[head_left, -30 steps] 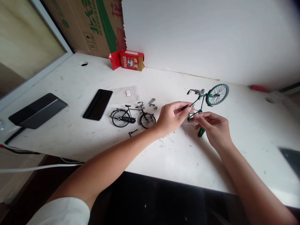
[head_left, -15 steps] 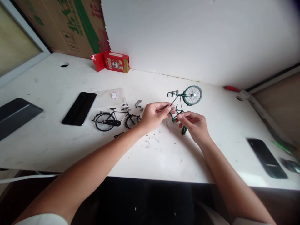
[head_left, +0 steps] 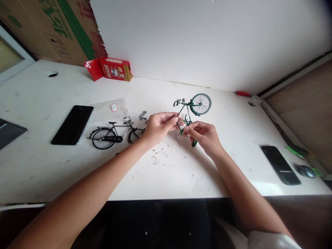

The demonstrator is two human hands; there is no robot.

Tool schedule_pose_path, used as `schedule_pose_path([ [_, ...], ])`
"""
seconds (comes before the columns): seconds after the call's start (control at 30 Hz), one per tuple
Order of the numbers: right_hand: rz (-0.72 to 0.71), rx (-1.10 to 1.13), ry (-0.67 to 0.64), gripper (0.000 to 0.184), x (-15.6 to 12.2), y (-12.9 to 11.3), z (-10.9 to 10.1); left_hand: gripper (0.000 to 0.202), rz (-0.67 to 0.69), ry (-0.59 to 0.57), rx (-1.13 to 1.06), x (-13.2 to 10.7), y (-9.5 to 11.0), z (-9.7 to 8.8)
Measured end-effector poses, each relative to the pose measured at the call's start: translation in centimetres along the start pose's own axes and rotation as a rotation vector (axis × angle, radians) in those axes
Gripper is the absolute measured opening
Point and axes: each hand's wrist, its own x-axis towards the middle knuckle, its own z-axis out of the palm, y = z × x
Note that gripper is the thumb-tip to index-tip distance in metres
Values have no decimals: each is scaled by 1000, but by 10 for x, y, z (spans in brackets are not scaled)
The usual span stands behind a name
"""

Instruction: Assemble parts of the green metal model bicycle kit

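Between my two hands is a green model bicycle point(head_left: 189, 110), held above the white table with its one visible spoked wheel pointing away from me. My left hand point(head_left: 162, 127) pinches the frame from the left, near the handlebar side. My right hand point(head_left: 203, 136) grips the lower part of the frame with thumb and fingers; a green piece point(head_left: 194, 143) shows just under these fingers. To the left a complete black model bicycle point(head_left: 114, 135) stands on the table, its front wheel partly behind my left wrist. Small grey parts point(head_left: 142, 115) lie beyond that wrist.
Tiny screws or bits point(head_left: 156, 151) are scattered on the white table point(head_left: 160, 180). A black phone point(head_left: 72, 125) and a clear bag point(head_left: 103, 111) lie left. A red box point(head_left: 111, 69) stands at the back. Another dark phone-like object point(head_left: 280, 165) lies right.
The whole scene has shifted left in view as my head turned right. Both hands keep their hold on the green bicycle, which has hardly moved between them.
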Motion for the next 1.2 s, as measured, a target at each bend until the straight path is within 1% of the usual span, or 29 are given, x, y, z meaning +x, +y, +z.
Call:
schedule_pose_path([
  [0.3, 23, -29, -8, 31, 2, 4, -4, 37, 0, -9, -9, 0, -4, -1],
  [0.63, -13, -90, 5, 31, 4, -1, -5, 38, -25, 15, -39, 2, -7, 1],
  [0.9, -11, -93, -7, 30, 6, 6, -8, 29, -52, 6, -95, 3, -6, 1],
  [1.1, -53, -43, -24, 34, 4, 4, -9, 21, -113, 6, -170, 2, -3, -1],
  [1.2, -68, -14, -16, 37, 4, 5, -10, 17, -152, 36, -213, 3, -1, -2],
])
